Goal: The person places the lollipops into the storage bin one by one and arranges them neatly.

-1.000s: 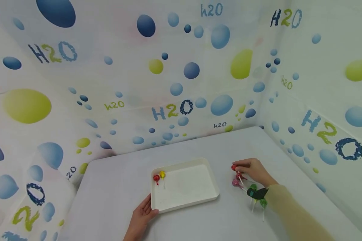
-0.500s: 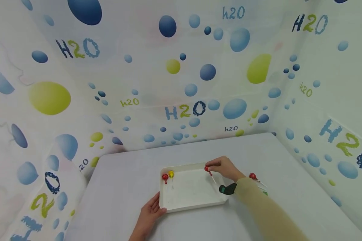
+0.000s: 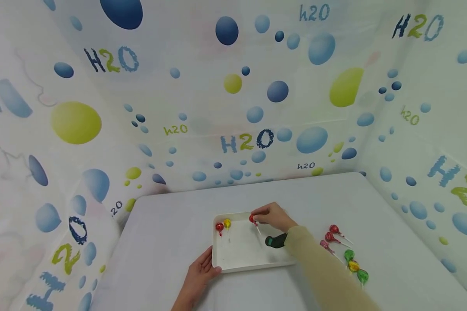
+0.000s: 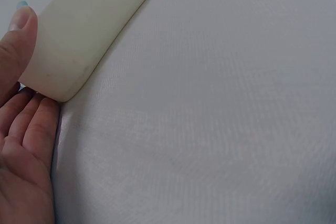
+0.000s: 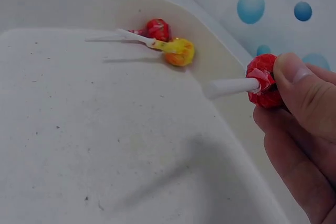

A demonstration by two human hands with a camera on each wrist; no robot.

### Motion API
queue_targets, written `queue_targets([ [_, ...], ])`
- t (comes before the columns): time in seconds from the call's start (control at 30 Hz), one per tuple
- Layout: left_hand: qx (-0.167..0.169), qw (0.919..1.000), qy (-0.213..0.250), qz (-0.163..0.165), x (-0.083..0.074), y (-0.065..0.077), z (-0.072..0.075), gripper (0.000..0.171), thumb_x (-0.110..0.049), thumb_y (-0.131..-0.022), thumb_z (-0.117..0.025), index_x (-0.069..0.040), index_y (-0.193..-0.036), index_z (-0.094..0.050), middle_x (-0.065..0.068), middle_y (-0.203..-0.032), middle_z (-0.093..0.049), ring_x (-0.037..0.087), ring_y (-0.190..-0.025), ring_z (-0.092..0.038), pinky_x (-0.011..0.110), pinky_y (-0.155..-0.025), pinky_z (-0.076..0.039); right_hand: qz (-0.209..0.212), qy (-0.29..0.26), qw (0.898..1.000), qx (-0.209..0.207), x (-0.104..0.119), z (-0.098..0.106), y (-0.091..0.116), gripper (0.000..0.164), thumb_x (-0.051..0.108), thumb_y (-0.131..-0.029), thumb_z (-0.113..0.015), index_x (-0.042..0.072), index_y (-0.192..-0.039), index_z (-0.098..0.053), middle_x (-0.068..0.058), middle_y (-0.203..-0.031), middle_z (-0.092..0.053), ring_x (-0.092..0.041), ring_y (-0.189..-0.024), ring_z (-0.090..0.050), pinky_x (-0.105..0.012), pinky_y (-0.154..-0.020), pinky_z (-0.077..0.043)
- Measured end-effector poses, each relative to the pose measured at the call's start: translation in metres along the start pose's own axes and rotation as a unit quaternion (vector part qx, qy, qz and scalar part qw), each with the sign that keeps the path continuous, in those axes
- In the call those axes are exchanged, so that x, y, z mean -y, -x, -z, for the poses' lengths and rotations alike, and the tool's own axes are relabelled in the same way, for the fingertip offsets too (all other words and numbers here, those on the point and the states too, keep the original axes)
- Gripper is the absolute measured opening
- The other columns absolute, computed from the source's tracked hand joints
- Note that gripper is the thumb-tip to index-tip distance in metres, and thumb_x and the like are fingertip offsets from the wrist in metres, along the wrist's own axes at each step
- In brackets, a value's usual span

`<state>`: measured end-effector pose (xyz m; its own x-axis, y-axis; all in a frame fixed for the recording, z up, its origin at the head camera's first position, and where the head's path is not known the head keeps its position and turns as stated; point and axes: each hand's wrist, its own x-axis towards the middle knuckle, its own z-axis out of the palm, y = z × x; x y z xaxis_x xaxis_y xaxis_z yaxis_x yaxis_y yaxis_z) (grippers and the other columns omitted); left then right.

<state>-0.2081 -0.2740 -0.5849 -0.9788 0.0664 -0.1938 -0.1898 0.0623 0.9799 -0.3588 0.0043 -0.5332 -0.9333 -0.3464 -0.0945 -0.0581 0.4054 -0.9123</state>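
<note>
Red lollipop [image 3: 251, 218] pinched in R hand [image 3: 274, 217] above tray [image 3: 235, 255] nr its far edge; L hand [image 3: 199, 273] grips tray's near-left corner. If pinch loosens, it could drop & prob. roll toward yellow lollipop [image 3: 227, 223]. Tray's right end hidden behind sleeve [image 3: 317, 265]; stick [image 5: 233, 86] blurs at tip, R wrist view
</note>
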Motion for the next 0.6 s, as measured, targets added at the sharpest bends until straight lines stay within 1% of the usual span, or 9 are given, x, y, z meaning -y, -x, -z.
queue_targets([
  [0.13,0.003,0.9999,0.007,-0.007,-0.001,0.000,0.001,0.089,-0.009,-0.090,-0.078,0.008,-0.158,-0.025,0.032,-0.162,-0.027,0.044,-0.151,-0.031,0.025,-0.108,-0.052,-0.005,0.009,1.000,-0.018,0.001,-0.018,-0.009,0.023,0.014,-0.094,-0.075,0.006,-0.114,-0.079,-0.010,-0.110,-0.078,-0.014,-0.092,-0.072,-0.032,-0.087,-0.065],
  [0.27,0.012,0.9997,0.018,-0.014,0.000,0.001,0.002,0.087,-0.008,-0.091,-0.077,0.009,-0.158,-0.024,0.033,-0.163,-0.026,0.045,-0.151,-0.029,0.024,-0.108,-0.052,-0.003,0.033,0.998,-0.049,0.000,-0.040,-0.018,0.021,0.013,-0.091,-0.078,0.007,-0.111,-0.080,-0.008,-0.108,-0.079,-0.017,-0.094,-0.071,-0.032,-0.087,-0.065],
  [0.47,0.014,0.9997,0.015,-0.015,-0.003,0.003,0.000,0.086,-0.009,-0.092,-0.076,0.010,-0.158,-0.024,0.033,-0.162,-0.026,0.046,-0.150,-0.030,0.026,-0.108,-0.051,0.027,0.091,0.991,-0.091,0.000,-0.073,-0.026,0.019,0.012,-0.089,-0.079,0.007,-0.107,-0.081,-0.008,-0.109,-0.079,-0.028,-0.110,-0.071,-0.044,-0.098,-0.061],
  [0.6,0.010,0.9998,0.018,-0.008,-0.002,0.003,0.001,0.087,-0.010,-0.091,-0.077,0.010,-0.158,-0.024,0.033,-0.162,-0.027,0.046,-0.151,-0.030,0.027,-0.109,-0.051,0.055,0.126,0.984,-0.114,0.000,-0.089,-0.027,0.020,0.011,-0.089,-0.078,0.006,-0.108,-0.081,-0.010,-0.112,-0.078,-0.032,-0.113,-0.070,-0.049,-0.101,-0.059],
])
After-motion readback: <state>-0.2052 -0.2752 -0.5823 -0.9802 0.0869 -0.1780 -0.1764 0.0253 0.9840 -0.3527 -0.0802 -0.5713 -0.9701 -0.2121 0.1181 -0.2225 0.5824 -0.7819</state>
